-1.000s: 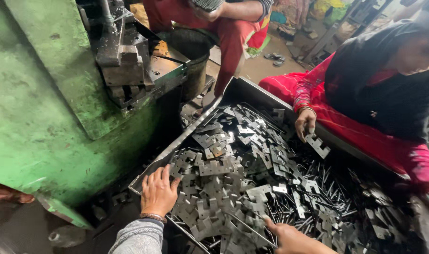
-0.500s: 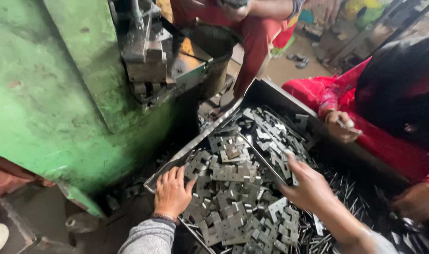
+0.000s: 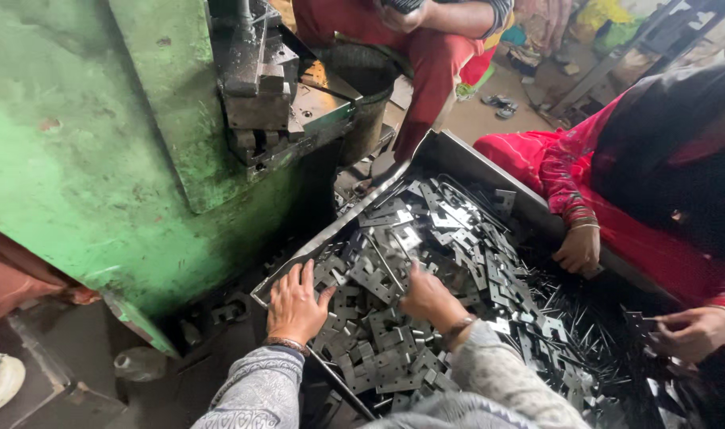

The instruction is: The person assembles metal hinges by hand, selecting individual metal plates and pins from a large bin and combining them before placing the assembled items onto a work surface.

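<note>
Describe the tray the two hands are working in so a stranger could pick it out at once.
Start at the big green press machine filling the left of the view. Leaning against its base, running diagonally from the lower middle to the upper right, is a long, shallow grey metal tray. It alone is heaped with flat, notched grey stampings, with the left hand at its near rim and the right hand on the pile.

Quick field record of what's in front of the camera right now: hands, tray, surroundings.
left hand: flat on stamped metal pieces at the tray's near-left edge, fingers spread
right hand: resting on the pile mid-tray; grip unclear
tray: dark metal, heaped with flat grey notched pieces
thin rods: loose, right of the pile
green press: left of the tray
co-worker's hand: on the tray's far-right rim
seated person in red: behind the tray
</note>
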